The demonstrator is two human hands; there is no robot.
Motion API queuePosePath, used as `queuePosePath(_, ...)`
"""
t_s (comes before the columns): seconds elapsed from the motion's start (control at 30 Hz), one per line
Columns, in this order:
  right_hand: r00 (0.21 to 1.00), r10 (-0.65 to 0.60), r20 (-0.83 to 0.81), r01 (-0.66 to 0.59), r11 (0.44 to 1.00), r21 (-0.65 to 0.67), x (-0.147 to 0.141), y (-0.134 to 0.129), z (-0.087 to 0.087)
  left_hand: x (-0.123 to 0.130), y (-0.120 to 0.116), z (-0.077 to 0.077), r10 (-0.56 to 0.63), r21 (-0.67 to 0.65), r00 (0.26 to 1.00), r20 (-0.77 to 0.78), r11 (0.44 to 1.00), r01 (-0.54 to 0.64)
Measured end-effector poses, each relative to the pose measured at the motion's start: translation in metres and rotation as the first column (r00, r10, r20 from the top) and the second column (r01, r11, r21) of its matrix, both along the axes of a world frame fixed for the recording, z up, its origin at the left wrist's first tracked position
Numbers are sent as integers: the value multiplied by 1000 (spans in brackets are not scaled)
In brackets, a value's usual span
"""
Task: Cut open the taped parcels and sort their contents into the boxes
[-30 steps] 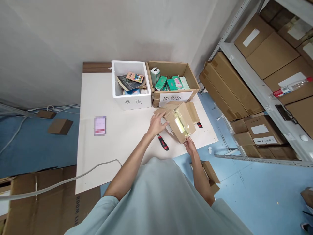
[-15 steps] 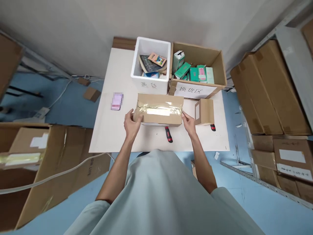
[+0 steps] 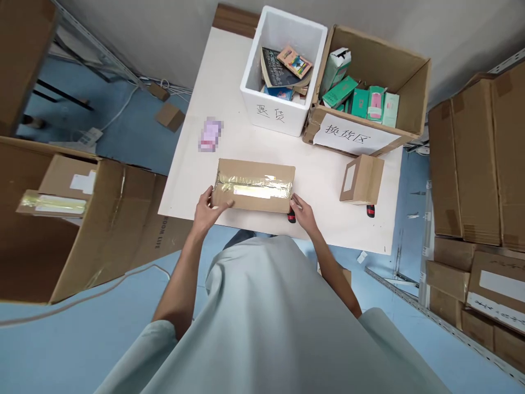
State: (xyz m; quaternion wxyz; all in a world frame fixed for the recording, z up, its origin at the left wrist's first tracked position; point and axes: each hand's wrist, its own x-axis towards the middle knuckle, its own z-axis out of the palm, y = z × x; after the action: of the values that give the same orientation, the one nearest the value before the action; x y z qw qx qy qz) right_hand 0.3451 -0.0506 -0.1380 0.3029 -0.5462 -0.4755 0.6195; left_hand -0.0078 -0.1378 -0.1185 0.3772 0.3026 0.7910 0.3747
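Cardboard carton (image 3: pixel 255 205), brown and oblong, shiny tape (image 3: pixel 282 190) and a white label (image 3: pixel 252 191) across its upper face, lies between the worker's two hands near the front edge of a white tabletop (image 3: pixel 320 180). From where I stand I cannot tell whether its underside touches the table.

Hands well apart, both clamped on the carton. Left hand (image 3: pixel 205 212) grips the left end, thumb along the near edge. Right hand (image 3: pixel 304 213) has its fingers against the near right corner. Just beside those fingers, a red-and-black tool handle (image 3: pixel 291 216), partly hidden by the carton.

Right of the hands: small brown cardboard box (image 3: pixel 371 180), upright, white label on one side; a second red-and-black handle (image 3: pixel 371 211) pokes out by its base. Left, on the table: purple-pink rectangular item (image 3: pixel 210 135), too blurred to identify.

Toward the wall, side by side: white foam bin (image 3: pixel 270 116), handwriting on its front, books (image 3: pixel 280 71) inside; open brown cardboard bin (image 3: pixel 377 54), handwritten paper sign (image 3: pixel 353 134) on its front, small green packets (image 3: pixel 361 103) inside.

On the blue floor (image 3: pixel 123 334), left: large open cardboard box (image 3: pixel 112 219), taped parcel (image 3: pixel 61 204) within. Far right, brown cartons (image 3: pixel 473 164) stand together.
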Motion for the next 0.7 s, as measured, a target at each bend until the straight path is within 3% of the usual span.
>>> queuePosePath(0.13,999,-42,34,43,999,-19,8,-23,-14,-12,-7,-18,-233,70,968,88,971,228)
queuePosePath(0.27,989,-100,108,99,995,14,23,-29,-24,-12,10,-42,-372,171,925,73,919,356)
queuePosePath(0.37,973,-184,141,180,983,44,37,-29,-24,-1,27,-60,-429,204,894,129,894,399)
queuePosePath(0.47,967,-205,149,198,978,60,41,-31,-17,7,40,-74,-410,189,896,173,906,378)
queuePosePath(0.6,954,-237,181,232,971,49,27,-40,-7,2,44,-76,-424,198,891,162,899,391)
queuePosePath(0.7,943,-262,204,255,965,63,13,-47,2,-14,40,-61,-445,220,880,166,887,407)
